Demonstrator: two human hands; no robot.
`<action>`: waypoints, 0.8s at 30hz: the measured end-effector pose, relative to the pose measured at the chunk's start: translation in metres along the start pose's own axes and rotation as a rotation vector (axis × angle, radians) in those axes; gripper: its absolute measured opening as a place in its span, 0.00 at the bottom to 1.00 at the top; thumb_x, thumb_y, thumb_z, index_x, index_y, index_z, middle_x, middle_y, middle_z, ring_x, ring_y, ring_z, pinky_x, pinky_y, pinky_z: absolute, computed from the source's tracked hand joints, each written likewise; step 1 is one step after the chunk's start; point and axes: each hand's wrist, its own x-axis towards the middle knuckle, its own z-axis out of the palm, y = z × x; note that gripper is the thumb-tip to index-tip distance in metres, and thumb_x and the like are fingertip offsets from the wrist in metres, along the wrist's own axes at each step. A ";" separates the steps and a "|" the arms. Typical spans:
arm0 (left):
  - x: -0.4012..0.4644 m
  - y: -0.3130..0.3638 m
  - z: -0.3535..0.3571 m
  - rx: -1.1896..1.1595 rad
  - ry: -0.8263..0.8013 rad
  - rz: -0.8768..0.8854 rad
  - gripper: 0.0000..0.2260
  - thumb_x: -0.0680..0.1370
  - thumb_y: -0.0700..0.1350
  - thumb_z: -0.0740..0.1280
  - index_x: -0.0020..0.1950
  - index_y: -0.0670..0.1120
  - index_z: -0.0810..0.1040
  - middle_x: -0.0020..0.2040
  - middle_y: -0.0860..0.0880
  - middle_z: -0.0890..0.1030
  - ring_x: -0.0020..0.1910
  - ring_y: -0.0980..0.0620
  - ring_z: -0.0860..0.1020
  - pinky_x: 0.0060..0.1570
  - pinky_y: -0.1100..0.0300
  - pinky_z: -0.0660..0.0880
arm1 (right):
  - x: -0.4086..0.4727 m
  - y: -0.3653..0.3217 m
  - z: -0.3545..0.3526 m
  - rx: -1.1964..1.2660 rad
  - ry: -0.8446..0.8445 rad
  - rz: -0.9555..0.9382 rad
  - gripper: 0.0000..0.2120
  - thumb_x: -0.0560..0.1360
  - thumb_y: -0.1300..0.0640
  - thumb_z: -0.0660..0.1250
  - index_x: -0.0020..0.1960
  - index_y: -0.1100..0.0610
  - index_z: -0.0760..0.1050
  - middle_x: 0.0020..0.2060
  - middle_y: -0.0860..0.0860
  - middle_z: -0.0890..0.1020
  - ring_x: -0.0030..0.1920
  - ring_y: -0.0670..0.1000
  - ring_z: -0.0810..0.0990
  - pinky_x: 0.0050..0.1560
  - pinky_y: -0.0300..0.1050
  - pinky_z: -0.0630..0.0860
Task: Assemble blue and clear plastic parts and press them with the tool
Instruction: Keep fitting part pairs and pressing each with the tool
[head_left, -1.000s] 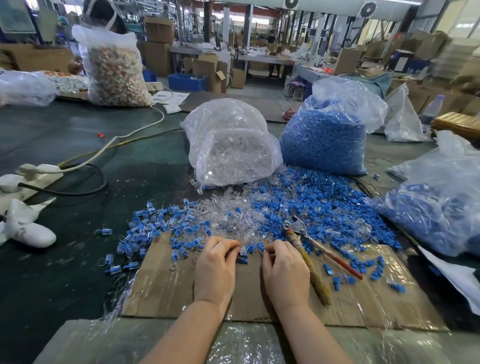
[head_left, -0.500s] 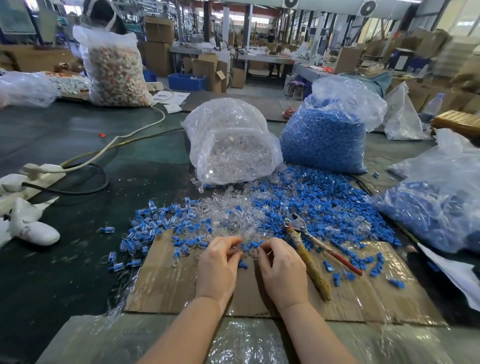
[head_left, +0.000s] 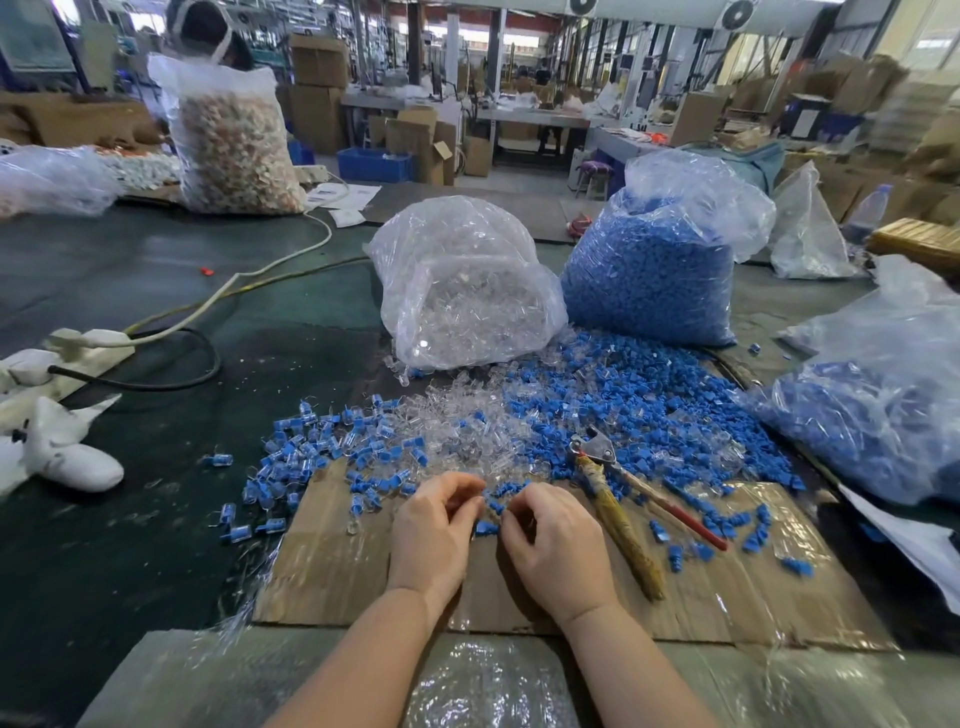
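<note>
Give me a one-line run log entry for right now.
stage: joining parts by hand | left hand: pinching small part | right hand: pinching small part | pliers: untouched on cardboard sheet | pressing: not yet done

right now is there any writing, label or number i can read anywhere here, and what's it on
None can be read.
Papers on the far side of the table: dark print marks, too small and blurred to read.
Cardboard boxes in the background: no legible print.
Water bottle at far right: label too blurred.
Bags of parts, pliers: no text visible.
</note>
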 end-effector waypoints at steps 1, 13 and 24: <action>0.000 0.000 0.000 0.000 -0.005 -0.004 0.12 0.74 0.35 0.68 0.45 0.53 0.78 0.43 0.54 0.81 0.43 0.62 0.78 0.42 0.78 0.71 | 0.000 0.000 0.000 0.000 -0.001 0.000 0.08 0.68 0.61 0.71 0.35 0.56 0.72 0.31 0.49 0.77 0.34 0.50 0.76 0.35 0.41 0.71; -0.002 0.002 0.000 -0.011 -0.087 -0.010 0.12 0.73 0.35 0.69 0.43 0.53 0.80 0.41 0.55 0.82 0.42 0.61 0.80 0.47 0.69 0.76 | 0.000 0.000 0.000 0.022 -0.042 0.044 0.07 0.71 0.58 0.69 0.37 0.57 0.73 0.33 0.50 0.78 0.37 0.51 0.76 0.37 0.41 0.68; -0.003 0.003 -0.001 -0.061 -0.086 -0.034 0.14 0.75 0.34 0.67 0.47 0.54 0.80 0.43 0.55 0.82 0.42 0.59 0.80 0.47 0.66 0.77 | 0.000 0.002 0.002 0.034 -0.037 0.017 0.05 0.71 0.58 0.71 0.39 0.56 0.76 0.35 0.49 0.79 0.39 0.51 0.77 0.39 0.44 0.72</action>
